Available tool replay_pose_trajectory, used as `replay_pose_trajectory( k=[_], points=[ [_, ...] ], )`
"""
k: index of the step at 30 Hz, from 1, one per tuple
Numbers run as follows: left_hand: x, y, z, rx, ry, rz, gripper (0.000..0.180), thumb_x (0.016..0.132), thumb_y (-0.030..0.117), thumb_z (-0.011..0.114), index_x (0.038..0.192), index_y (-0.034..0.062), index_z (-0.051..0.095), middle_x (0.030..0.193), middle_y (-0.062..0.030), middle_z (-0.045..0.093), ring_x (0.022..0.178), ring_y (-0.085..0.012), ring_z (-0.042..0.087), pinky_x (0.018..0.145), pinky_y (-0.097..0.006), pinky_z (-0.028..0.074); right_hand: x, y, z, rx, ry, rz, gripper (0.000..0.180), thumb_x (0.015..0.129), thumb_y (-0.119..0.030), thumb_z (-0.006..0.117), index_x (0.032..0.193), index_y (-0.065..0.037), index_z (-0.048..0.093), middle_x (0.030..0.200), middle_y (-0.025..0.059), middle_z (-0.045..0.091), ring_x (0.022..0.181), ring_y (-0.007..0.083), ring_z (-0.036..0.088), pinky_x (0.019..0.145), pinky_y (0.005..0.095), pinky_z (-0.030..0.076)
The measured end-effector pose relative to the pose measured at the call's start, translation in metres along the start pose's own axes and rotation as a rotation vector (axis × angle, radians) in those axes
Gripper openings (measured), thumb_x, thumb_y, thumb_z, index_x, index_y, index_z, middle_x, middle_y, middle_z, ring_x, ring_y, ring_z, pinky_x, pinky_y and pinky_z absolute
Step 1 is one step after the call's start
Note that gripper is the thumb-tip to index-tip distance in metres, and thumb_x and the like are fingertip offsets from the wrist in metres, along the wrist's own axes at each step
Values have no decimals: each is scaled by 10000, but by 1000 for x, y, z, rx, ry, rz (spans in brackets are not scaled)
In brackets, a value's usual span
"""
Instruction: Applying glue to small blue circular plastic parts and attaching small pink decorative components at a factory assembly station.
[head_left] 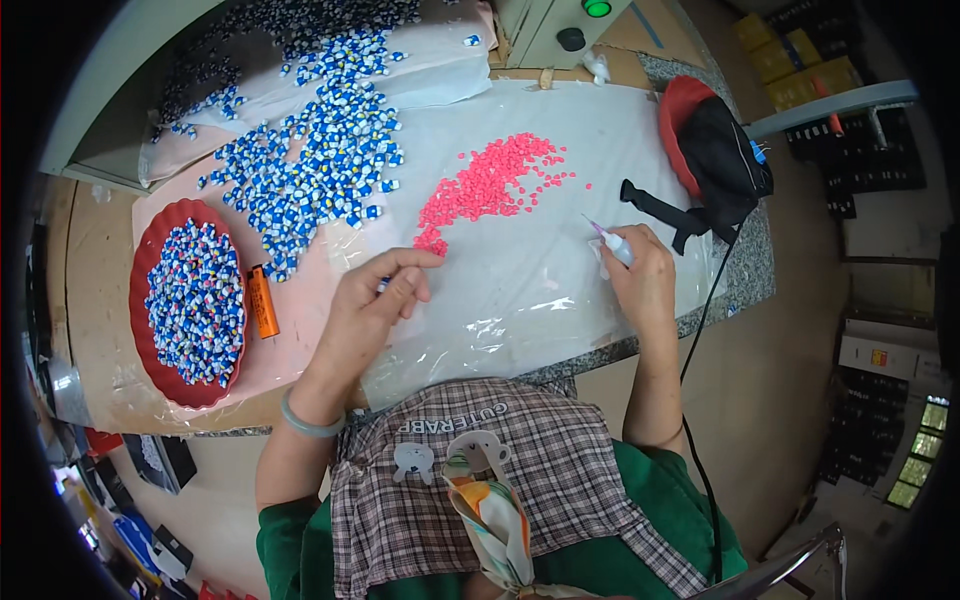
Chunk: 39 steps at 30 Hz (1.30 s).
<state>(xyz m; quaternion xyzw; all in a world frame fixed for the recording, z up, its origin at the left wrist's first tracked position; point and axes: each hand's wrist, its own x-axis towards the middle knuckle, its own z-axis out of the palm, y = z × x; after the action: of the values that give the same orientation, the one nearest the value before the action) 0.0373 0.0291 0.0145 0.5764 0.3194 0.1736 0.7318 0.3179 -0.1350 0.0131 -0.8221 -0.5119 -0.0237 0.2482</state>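
While left hand [375,300] pinches half-hidden blue piece [384,284], right hand [640,275] grips glue bottle [612,241].

Bright, even overhead light; glare streaks the clear plastic sheet [520,290]. Shadows are soft; fisheye bends edges, corners go black.

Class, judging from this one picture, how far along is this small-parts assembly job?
Done: the red tray is heaped with blue-and-white pieces. In hand: the left hand pinches one small piece; the right hand holds a small glue bottle. Left: a big loose blue-and-white pile and pink pieces.
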Motion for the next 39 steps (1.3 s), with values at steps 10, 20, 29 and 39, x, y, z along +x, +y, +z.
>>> replay_pose_trajectory(
  k=[10,20,29,39],
  points=[
    [1,-3,39,108,-17,76,187,904,90,616,1076,19,637,832,19,580,749,-52,504,655,-195,414,-2,-87,17,789,-213,287,63,827,-33,674,851,-30,616,742,-46,589,705,33,534,636,198,443],
    [-10,-25,2,116,151,115,203,935,125,596,1107,27,639,916,23,591,798,-46,494,705,-183,410,3,-91,40,368,-322,-43,172,745,-13,708,891,13,623,880,78,616,795,206,611,729,299,475],
    [-11,-13,23,241,90,145,167,876,108,659,1017,24,631,821,5,559,768,-63,495,683,-209,418,6,-99,33,978,-489,32,102,806,-20,686,838,-4,590,835,10,568,761,107,547,690,262,447],
    [-12,-23,11,-65,137,63,58,861,72,618,851,44,568,765,42,557,617,-1,456,534,-175,380,1,-104,35,1050,-609,170,258,843,-87,674,1050,-48,523,901,-20,548,743,47,481,674,204,412]
  ],
)
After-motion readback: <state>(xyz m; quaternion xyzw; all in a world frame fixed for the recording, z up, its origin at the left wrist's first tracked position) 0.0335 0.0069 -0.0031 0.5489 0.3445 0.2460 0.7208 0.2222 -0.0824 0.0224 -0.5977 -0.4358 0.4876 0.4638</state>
